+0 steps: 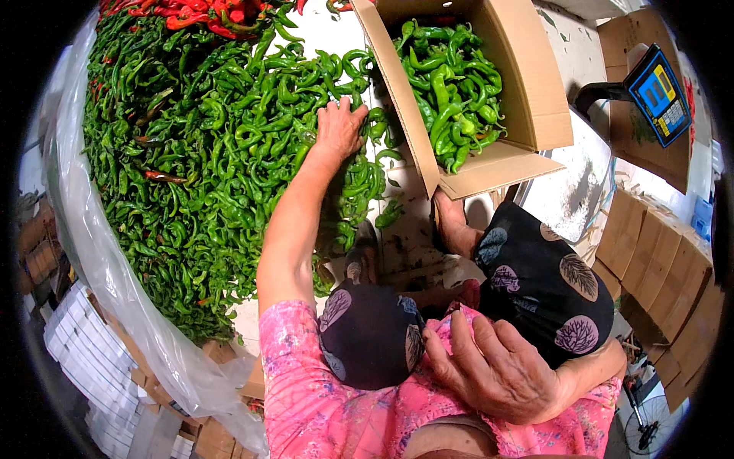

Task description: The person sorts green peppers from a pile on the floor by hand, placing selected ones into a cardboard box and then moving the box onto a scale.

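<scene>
My left hand point(341, 129) reaches over the right edge of a large heap of green chili peppers point(229, 149). Its fingers bend down among the peppers, and the palm side is hidden, so whether it holds one cannot be seen. My right hand point(496, 367) lies palm inward against my pink patterned shirt point(344, 419), fingers apart, with nothing visible in it. In front of me, right of the heap, a cardboard box point(539, 74) stands with flaps spread. Larger green peppers point(453, 92) fill the part of it I can see.
Red peppers point(200, 14) lie at the heap's far end. Clear plastic sheeting point(114, 275) borders the heap on the left. A scale display point(658, 94) rises right of the box. Cardboard boxes point(654, 264) stand at the right, near a bicycle wheel point(651, 424).
</scene>
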### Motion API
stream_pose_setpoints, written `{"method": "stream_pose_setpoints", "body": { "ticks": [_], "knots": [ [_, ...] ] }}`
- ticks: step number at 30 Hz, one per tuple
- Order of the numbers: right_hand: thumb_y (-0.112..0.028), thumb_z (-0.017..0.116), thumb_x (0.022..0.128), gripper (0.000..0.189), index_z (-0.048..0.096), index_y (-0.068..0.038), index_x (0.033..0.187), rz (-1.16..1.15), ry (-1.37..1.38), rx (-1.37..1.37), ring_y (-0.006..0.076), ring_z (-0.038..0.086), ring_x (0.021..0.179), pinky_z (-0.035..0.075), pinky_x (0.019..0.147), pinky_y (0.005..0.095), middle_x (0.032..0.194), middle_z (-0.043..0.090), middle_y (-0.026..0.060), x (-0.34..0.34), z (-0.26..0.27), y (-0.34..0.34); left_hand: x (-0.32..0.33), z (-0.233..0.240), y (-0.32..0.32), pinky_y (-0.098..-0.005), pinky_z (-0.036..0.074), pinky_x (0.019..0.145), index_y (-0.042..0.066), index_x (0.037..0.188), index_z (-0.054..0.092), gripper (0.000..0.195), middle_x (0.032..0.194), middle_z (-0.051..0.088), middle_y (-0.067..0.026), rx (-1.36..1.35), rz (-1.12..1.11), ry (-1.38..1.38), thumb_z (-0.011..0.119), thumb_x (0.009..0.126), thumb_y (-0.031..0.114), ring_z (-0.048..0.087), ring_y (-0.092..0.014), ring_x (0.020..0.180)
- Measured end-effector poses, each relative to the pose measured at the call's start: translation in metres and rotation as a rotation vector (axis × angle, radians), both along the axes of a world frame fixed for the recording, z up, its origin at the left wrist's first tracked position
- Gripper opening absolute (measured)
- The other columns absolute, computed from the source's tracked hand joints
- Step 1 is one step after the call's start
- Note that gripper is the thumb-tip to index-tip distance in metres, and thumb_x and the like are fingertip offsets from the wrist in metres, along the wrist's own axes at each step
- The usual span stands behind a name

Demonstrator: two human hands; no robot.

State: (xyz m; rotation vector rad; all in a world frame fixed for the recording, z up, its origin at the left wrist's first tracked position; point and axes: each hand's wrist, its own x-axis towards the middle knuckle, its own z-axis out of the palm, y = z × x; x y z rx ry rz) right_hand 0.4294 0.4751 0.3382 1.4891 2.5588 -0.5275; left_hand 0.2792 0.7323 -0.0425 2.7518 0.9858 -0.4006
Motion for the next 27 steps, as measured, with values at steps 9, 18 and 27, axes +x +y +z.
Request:
{"method": "stream_pose_setpoints", "body": {
  "ticks": [9, 18, 27],
  "knots": [
    [-0.024, 0.052, 0.094, 0.038, 0.064, -0.008, 0.126, -0.019, 0.007, 0.036, 0.0247, 0.064, 0.094, 0.05, 0.086, 0.0339, 0.109, 0.067, 0.0147, 0.009, 0.001, -0.001, -0.056, 0.023, 0.004, -0.0421, 0.055, 0.092, 0.019, 0.114, 0.069, 0.048, 0.118, 0.064, -0.0122, -0.247, 0.309, -0.601, 0.078, 0.068, 0.008, 0.064, -0.031, 0.109],
    [-0.024, 0.051, 0.093, 0.04, 0.063, -0.005, 0.126, 0.032, 0.045, 0.053, 0.0263, 0.064, 0.095, 0.05, 0.086, 0.0349, 0.111, 0.067, 0.0168, 0.011, 0.011, -0.009, -0.132, 0.129, 0.021, -0.036, 0.06, 0.089, 0.006, 0.134, 0.052, 0.056, 0.113, 0.068, -0.0108, -1.112, 0.911, -1.448, 0.069, 0.08, 0.007, 0.07, -0.02, 0.096],
    [-0.024, 0.048, 0.093, 0.04, 0.063, -0.007, 0.126, 0.025, 0.025, 0.198, 0.0253, 0.063, 0.097, 0.048, 0.095, 0.0371, 0.11, 0.067, 0.0154, 0.011, 0.015, -0.019, -0.127, 0.167, 0.017, -0.0555, 0.057, 0.089, 0.015, 0.137, 0.061, 0.061, 0.13, 0.064, -0.0214, -1.571, 0.807, -1.805, 0.081, 0.08, 0.022, 0.064, -0.042, 0.112]
  ]
}}
